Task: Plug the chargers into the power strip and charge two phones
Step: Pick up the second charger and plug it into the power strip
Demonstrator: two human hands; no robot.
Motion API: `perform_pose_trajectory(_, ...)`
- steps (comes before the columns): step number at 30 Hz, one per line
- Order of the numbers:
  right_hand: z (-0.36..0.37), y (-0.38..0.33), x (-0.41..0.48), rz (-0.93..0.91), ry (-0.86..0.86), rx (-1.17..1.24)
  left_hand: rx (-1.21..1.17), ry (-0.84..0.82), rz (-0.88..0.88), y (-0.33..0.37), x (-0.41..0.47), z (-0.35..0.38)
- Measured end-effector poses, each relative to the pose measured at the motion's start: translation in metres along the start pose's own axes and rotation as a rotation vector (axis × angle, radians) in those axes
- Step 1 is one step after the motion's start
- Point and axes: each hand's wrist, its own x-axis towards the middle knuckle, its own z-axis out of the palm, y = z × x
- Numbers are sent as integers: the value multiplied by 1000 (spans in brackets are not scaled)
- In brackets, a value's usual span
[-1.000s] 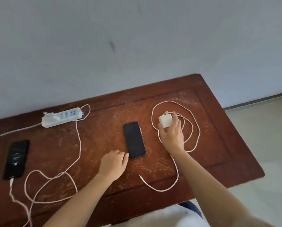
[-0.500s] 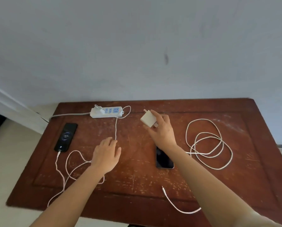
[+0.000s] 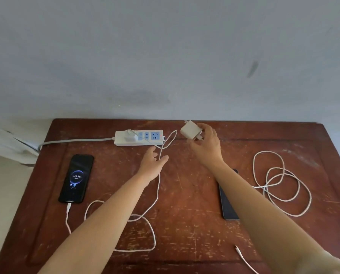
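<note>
A white power strip lies at the back of the wooden table, with one white charger plugged into its left socket. That charger's cable runs to a black phone on the left, whose screen shows a charging display. My right hand holds a second white charger in the air just right of the strip, prongs pointing up and back. My left hand hovers open just in front of the strip. A second dark phone lies partly under my right forearm.
A loose white cable lies coiled on the right of the table, and its free plug end rests near the front edge. The strip's grey cord runs off the left side. A grey wall stands right behind the table.
My right hand lifted the white charger off the table and carried it left toward the power strip. My left hand moved forward toward the strip and opened. The view shifted.
</note>
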Motion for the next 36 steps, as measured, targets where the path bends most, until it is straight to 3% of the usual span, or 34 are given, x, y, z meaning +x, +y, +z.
perform_pose_trajectory(3,10,-4,9,-1,-6,-41,-227,53,52,7,8,7)
perform_pose_trajectory(6,16,-11,19,-40,8,-70,-203,105,110,3,9,1)
perform_pose_trajectory(9,23,-20,30,-99,-48,-141,-204,37,93,-11,4,-10)
perform_pose_trajectory(12,34,-28,41,-165,-177,-227,-24,45,120,-30,3,-25)
perform_pose_trajectory(16,51,-35,45,-283,-401,-418,486,122,151,-54,10,-46)
perform_pose_trajectory(20,59,-41,47,-313,-454,-519,746,179,199,-57,15,-56)
perform_pose_trajectory(26,59,-51,53,-322,-483,-631,785,53,176,-57,25,-62)
perform_pose_trajectory(36,68,-82,61,-429,-530,-923,800,51,180,-64,30,-60)
